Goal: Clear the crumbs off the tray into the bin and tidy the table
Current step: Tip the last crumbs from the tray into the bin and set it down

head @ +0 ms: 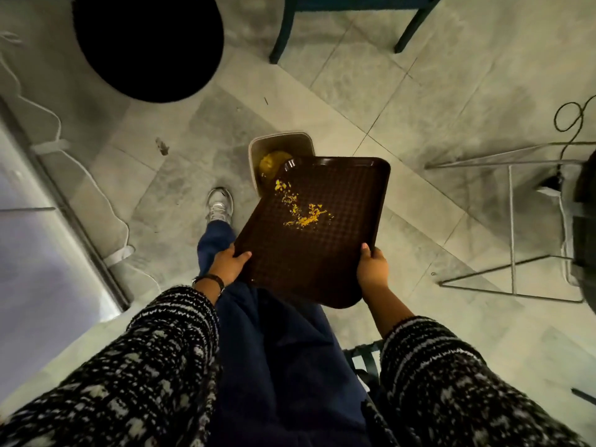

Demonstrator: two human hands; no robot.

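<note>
tray tipped over the bin, crumbs on the slide

while the far corner dips toward the bin (280,146), the tray (309,246) is held at a slant, and that slant looks like the whole point: it gives the yellow crumbs (301,206) a slope to run down. 2 hands share the work. the left hand (227,262) clamps the near left edge, thumb on top and fingers curled under out of sight; the right hand (372,272) does the same on the near right edge. holding the near end lets the person raise it and steer the low corner.

the crumbs lie in a trail from mid-tray up to that low corner, which overhangs the bin's opening. yellow scraps already sit inside the bin, which stands on the tiled floor (419,91) just ahead of the person's shoe (220,204). the bin's mouth is small, so i'd say the aim has to stay tight or crumbs land on the floor. most of the pile looks yet to go, and the table itself isn't in clear view.
</note>
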